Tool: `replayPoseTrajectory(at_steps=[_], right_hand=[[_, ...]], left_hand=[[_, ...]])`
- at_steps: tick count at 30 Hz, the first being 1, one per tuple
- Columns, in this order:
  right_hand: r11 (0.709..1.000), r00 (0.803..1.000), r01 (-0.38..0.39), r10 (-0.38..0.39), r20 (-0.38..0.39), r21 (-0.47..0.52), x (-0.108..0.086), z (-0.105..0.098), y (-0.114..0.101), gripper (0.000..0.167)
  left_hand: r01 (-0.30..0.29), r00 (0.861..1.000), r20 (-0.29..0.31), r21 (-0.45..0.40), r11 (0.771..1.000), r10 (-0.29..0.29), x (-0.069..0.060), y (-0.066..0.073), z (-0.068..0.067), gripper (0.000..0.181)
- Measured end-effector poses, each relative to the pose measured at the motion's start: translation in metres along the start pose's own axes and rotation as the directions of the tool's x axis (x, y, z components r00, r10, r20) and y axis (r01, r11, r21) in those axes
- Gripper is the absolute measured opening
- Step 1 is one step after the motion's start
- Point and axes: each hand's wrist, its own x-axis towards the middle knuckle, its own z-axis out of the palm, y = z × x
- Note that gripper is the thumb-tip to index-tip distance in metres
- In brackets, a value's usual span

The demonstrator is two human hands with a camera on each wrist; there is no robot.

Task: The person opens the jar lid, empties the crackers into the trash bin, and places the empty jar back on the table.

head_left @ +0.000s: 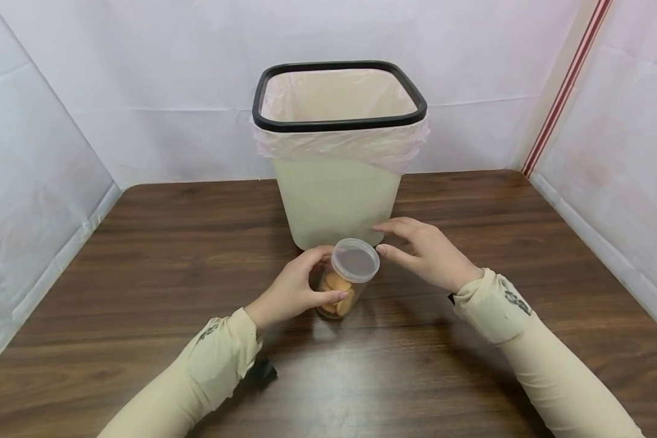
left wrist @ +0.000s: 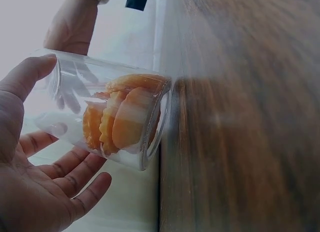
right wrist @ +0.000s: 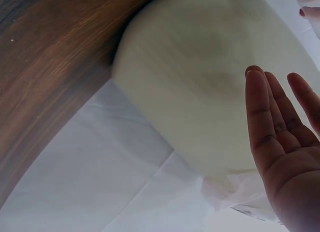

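Note:
A clear plastic jar with a translucent round lid stands slightly tilted at the front of the bin. Inside its lower part lie several orange-brown, ridge-edged biscuits. My left hand holds the jar from the left, thumb on the near side and fingers around the far side. In the left wrist view the jar's base is at the table surface; whether it fully touches I cannot tell. My right hand hovers just right of the lid, fingers extended, holding nothing. The right wrist view shows its open palm.
A cream waste bin with a black rim and a pinkish liner bag stands at the back of the dark wood table. White sheeting hangs behind and along both sides.

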Motion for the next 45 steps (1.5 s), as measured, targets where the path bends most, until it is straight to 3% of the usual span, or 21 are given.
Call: replayPoseTrajectory(at_steps=[8,34,37,42,45], right_hand=[[0.999,0.999,0.045,-0.045,-0.026,0.017,-0.006,-0.004,-0.01,0.038],[0.971,0.98,0.167,-0.183,-0.083,-0.171,-0.013,0.0,-0.037,0.047],[0.963,0.974,0.183,-0.205,-0.097,-0.198,-0.014,0.002,-0.037,0.053],[0.948,0.961,0.21,-0.246,-0.129,-0.239,-0.014,0.006,-0.036,0.075],[0.94,0.956,0.216,-0.259,-0.14,-0.264,-0.013,0.009,-0.033,0.076]], left_hand=[[-0.022,1.0,-0.01,0.021,1.0,0.022,0.002,0.006,0.004,0.062],[-0.036,0.999,-0.022,0.053,0.998,0.037,0.002,0.011,0.008,0.064],[-0.037,0.999,-0.025,0.05,0.998,0.038,0.001,0.012,0.008,0.063],[-0.028,0.999,-0.022,0.048,0.998,0.029,0.0,0.012,0.008,0.063],[-0.03,0.999,-0.014,0.049,0.998,0.03,0.001,0.012,0.008,0.063]])
